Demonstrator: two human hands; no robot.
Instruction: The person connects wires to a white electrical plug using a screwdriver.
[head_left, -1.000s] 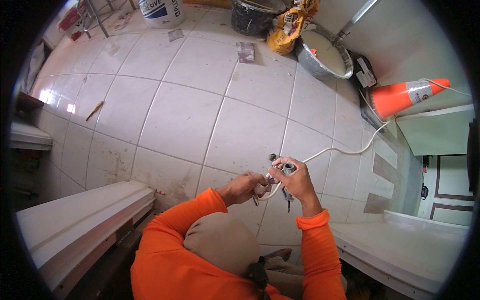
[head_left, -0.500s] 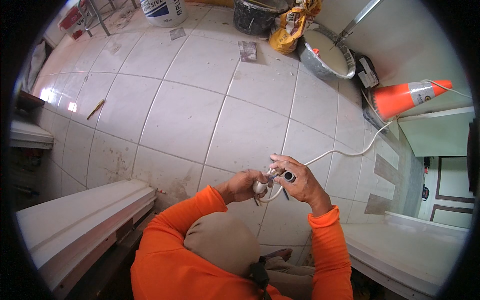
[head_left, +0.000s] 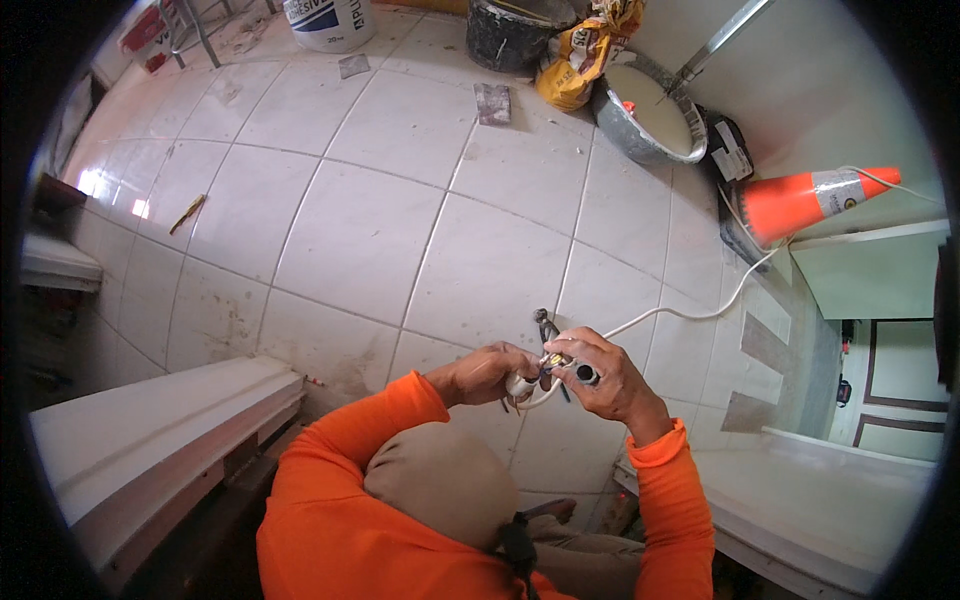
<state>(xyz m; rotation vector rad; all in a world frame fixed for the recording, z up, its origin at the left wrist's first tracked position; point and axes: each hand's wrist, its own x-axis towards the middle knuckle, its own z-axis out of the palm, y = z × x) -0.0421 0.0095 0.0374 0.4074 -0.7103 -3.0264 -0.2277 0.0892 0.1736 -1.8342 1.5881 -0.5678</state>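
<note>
My left hand point(head_left: 485, 373) is closed round a white rounded fitting point(head_left: 519, 386), which shows below its fingers. Close against it, my right hand point(head_left: 612, 382) pinches a small piece with a round dark end point(head_left: 587, 374). Between the fingertips of both hands are small brass-coloured parts point(head_left: 557, 359), too small to make out fully. A white cable point(head_left: 690, 314) runs from the floor at the right in under my right hand and curves below toward the fitting. Behind my fingers lie dark pincers point(head_left: 543, 322), partly hidden by my right hand.
On the tiled floor point(head_left: 360, 230) lies a thin yellowish tool point(head_left: 187, 214) to the left. A bucket of pale liquid point(head_left: 655, 110), a yellow bag point(head_left: 568, 75), a black bucket point(head_left: 510, 38) and a white pail point(head_left: 330, 22) stand far off. An orange cone point(head_left: 790, 208) lies tipped at the right.
My right hand has drawn slightly down and right, and its raised finger has curled in, uncovering the head of the pincers. My left hand stays nearly in place.
</note>
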